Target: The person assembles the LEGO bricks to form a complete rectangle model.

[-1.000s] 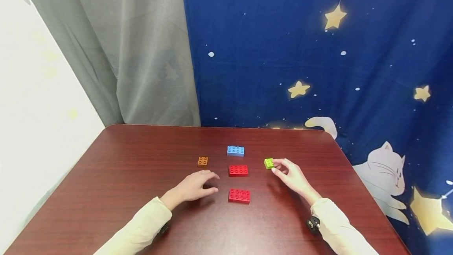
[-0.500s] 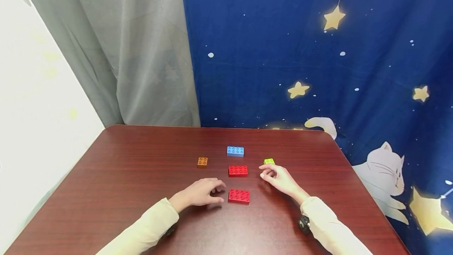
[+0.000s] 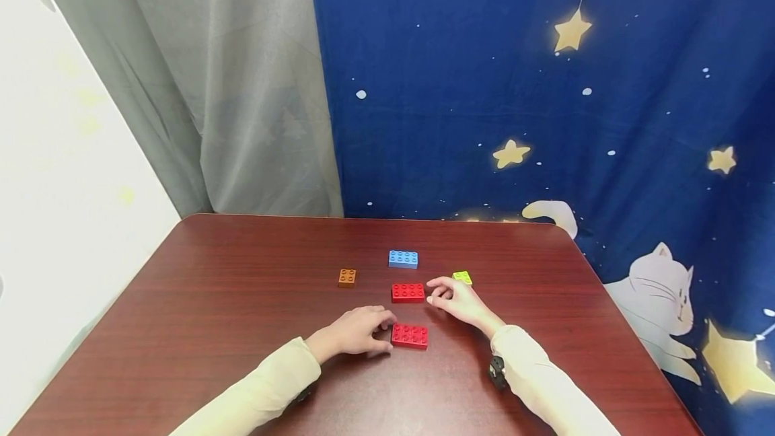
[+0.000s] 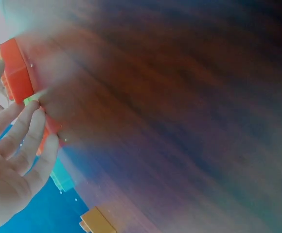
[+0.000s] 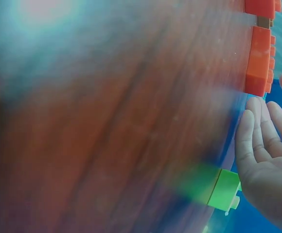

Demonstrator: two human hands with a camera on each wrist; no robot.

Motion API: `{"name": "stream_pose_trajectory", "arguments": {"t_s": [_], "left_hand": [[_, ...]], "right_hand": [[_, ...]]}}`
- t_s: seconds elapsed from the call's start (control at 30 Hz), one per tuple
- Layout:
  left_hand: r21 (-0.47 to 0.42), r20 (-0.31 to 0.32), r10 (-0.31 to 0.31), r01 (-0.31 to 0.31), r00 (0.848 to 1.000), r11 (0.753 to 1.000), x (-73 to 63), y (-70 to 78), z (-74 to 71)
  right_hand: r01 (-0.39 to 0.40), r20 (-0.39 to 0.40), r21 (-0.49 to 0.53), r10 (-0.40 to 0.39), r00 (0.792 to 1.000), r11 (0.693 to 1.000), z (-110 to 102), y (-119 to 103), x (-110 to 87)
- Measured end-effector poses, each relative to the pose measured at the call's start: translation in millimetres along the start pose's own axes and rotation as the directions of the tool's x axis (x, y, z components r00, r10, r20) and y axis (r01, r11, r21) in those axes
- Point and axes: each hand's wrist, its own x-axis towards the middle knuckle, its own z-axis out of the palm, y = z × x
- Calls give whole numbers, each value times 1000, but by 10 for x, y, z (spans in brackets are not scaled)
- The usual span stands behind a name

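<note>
On the table (image 3: 242,274), red bricks (image 3: 410,336) lie lengthwise left-to-right between both hands (image 3: 354,332).

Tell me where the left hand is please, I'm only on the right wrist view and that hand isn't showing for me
Observer: In the head view, the left hand is at the left end of the nearer red brick, though I can't tell whether it touches it.
Operator: OK, and where does the blue brick lie? I can't make that out past the right hand's fingers.
Observer: The head view shows it beyond the farther red brick, with a gap between the two.
</note>
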Motion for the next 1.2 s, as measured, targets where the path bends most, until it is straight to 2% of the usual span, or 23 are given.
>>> {"name": "stream_pose_trajectory", "arguments": {"t_s": [0.27,0.47,0.73,1.2], "left_hand": [[16,-4,-21,21,1000,1000,53,-9,13],[19,-3,-38,38,999,999,75,-2,13],[29,-9,-47,47,999,998,93,11,25],[8,-38,-62,62,997,998,10,-58,-19]], "right_hand": [[8,20,15,-8,1000,1000,52,-2,86],[55,49,-19,-54,997,998,59,-23,137],[64,51,-92,-60,997,994,73,-46,148],[63,30,-88,-60,998,994,-8,37,57]]}}
